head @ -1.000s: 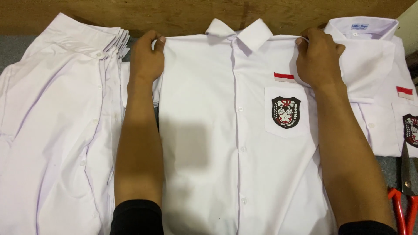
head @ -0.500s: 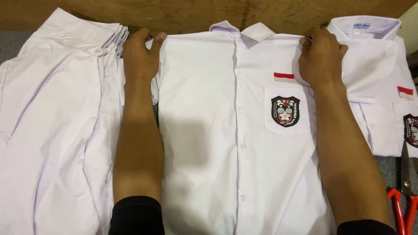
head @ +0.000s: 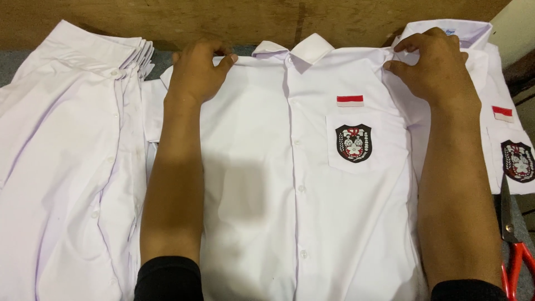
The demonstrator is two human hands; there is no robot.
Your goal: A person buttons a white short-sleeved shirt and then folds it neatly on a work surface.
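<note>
A white buttoned shirt (head: 262, 184) lies face up in front of me, collar at the far side, with a red-and-white patch and a dark crest badge (head: 353, 143) on its chest pocket. My left hand (head: 196, 72) grips the shirt's left shoulder with curled fingers. On the opposite shoulder seam rests my right hand (head: 436, 66), pinching the cloth. Both forearms lie along the shirt's sides.
A stack of several white shirts (head: 61, 167) lies at the left. A folded shirt with the same badge (head: 504, 128) sits at the right. Red-handled scissors (head: 512, 245) lie at the right edge. A wooden board (head: 251, 22) runs along the far side.
Both hands have shifted slightly along the shoulders and the shirt sits a little straighter; the view has tilted a bit. My grip on the shoulders is unchanged.
</note>
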